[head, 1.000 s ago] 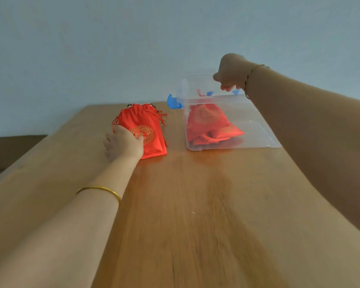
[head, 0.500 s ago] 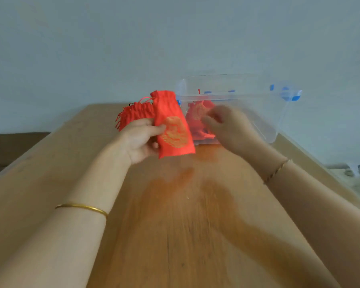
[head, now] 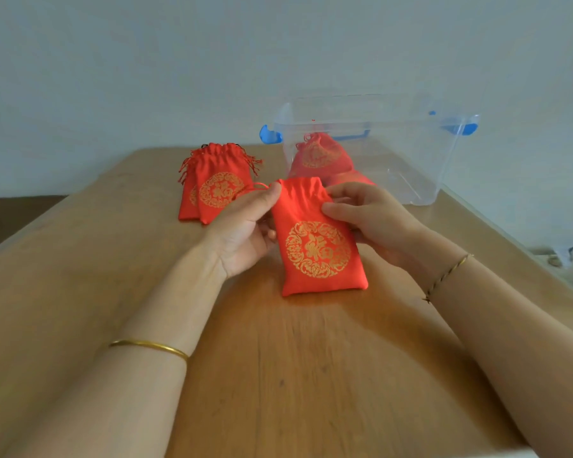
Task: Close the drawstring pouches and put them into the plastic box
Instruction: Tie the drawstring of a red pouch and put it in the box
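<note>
In the middle of the frame both hands hold one red drawstring pouch (head: 315, 239) upright, its gold round emblem facing the camera and its top edge flat, not gathered. The left hand (head: 242, 233) pinches the pouch's upper left corner between thumb and fingers (head: 272, 193), where a loop of red cord shows. The right hand (head: 371, 219) grips the upper right edge, its fingers (head: 338, 209) curled round the cloth with the thumb on the front. Whether the pouch's lower edge touches the wooden worktop (head: 278, 375) cannot be told. Above and to the left, a small stack of red pouches (head: 217, 186) lies on the worktop, the tops gathered and the tassels spread out. At upper right stands the clear plastic box (head: 411, 166) with blue latches (head: 269, 134) at its ends; inside its left part lie closed pouches (head: 318, 157), seen through the wall. A gold bangle (head: 149, 346) circles the left forearm, and a thin cord bracelet (head: 447, 276) the right wrist.
</note>
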Available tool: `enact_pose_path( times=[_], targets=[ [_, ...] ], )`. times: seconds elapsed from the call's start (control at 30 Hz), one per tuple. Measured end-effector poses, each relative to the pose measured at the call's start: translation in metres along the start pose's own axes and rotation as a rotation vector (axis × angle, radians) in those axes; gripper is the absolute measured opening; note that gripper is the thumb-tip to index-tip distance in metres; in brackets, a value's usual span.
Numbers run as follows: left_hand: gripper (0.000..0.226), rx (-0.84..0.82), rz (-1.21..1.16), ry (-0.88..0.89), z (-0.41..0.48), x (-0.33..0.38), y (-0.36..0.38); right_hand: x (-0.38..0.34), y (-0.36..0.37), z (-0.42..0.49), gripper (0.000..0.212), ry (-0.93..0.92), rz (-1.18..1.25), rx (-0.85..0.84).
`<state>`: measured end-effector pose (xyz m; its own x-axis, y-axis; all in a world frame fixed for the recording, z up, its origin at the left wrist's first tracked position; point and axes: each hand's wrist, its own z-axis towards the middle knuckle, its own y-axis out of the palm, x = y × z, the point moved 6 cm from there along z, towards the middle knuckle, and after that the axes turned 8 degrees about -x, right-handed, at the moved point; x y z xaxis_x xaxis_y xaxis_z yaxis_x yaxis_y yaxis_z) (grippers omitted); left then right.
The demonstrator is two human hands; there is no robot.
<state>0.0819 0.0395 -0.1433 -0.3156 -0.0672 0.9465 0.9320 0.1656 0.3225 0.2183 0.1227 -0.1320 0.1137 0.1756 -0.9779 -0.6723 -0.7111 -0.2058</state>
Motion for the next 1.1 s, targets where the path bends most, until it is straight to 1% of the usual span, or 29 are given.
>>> enact_pose_path(
  times=[0.03,0.1,0.17,0.23,0.33,0.43,0.47,0.53,0.63,0.7,0.73,0.8,0.87,0.9,0.97,1.0,1.03,1.07,1.1],
  targets=[
    [0.014,0.025,0.011,0.015,-0.001,0.001,-0.003,0.0,0.0,0.0,0.016,-0.003,-0.003,0.006],
    [0.019,0.081,0.02,0.024,-0.001,0.003,-0.008,-0.001,-0.001,-0.002,0.013,-0.01,-0.001,0.021],
    [0.017,0.132,-0.014,0.042,-0.002,0.004,-0.012,-0.001,-0.003,-0.002,0.011,-0.021,0.004,0.031],
    [0.014,0.16,-0.067,0.069,-0.002,0.007,-0.015,-0.002,-0.004,-0.003,0.012,-0.031,0.011,0.03],
    [0.02,0.19,-0.12,0.109,-0.005,0.01,-0.019,-0.003,-0.005,-0.005,0.014,-0.04,-0.003,0.032],
    [0.021,0.253,-0.097,0.125,-0.006,0.01,-0.027,-0.003,-0.008,-0.004,0.015,-0.05,-0.004,0.06],
    [0.02,0.273,-0.042,0.131,-0.007,0.011,-0.029,-0.004,-0.01,-0.003,0.016,-0.061,-0.04,0.086],
    [0.019,0.3,0.134,0.149,-0.009,0.013,-0.033,-0.007,-0.016,-0.003,0.021,-0.103,-0.219,0.15],
    [0.023,0.323,0.531,0.186,-0.011,0.018,-0.033,-0.009,-0.021,-0.003,0.027,-0.155,-0.646,0.231],
    [0.024,0.323,0.787,0.221,-0.012,0.022,-0.029,-0.007,-0.027,-0.004,0.024,-0.143,-0.865,0.288],
    [0.023,0.326,0.869,0.228,-0.013,0.023,-0.027,-0.005,-0.03,-0.004,0.021,-0.12,-0.925,0.305],
    [0.018,0.336,0.953,0.223,-0.013,0.022,-0.026,-0.003,-0.035,-0.005,0.015,-0.053,-1.005,0.339],
    [0.015,0.361,0.989,0.201,-0.013,0.022,-0.029,-0.003,-0.04,-0.007,0.011,-0.003,-1.057,0.375],
    [0.015,0.383,1.022,0.191,-0.014,0.023,-0.032,-0.003,-0.041,-0.008,0.013,0.013,-1.075,0.389],
    [0.02,0.459,1.194,0.217,-0.016,0.027,-0.038,-0.003,-0.045,-0.01,0.025,0.024,-1.085,0.417],
    [0.022,0.503,1.295,0.243,-0.018,0.031,-0.04,-0.003,-0.047,-0.011,0.029,0.02,-1.051,0.427],
    [0.025,0.54,1.376,0.26,-0.019,0.034,-0.041,-0.003,-0.048,-0.011,0.032,0.018,-0.971,0.422],
    [0.027,0.567,1.42,0.265,-0.021,0.036,-0.042,-0.001,-0.049,-0.01,0.034,0.017,-0.836,0.4],
    [0.029,0.584,1.422,0.258,-0.021,0.037,-0.043,0.002,-0.049,-0.009,0.036,0.026,-0.649,0.359]
  ],
)
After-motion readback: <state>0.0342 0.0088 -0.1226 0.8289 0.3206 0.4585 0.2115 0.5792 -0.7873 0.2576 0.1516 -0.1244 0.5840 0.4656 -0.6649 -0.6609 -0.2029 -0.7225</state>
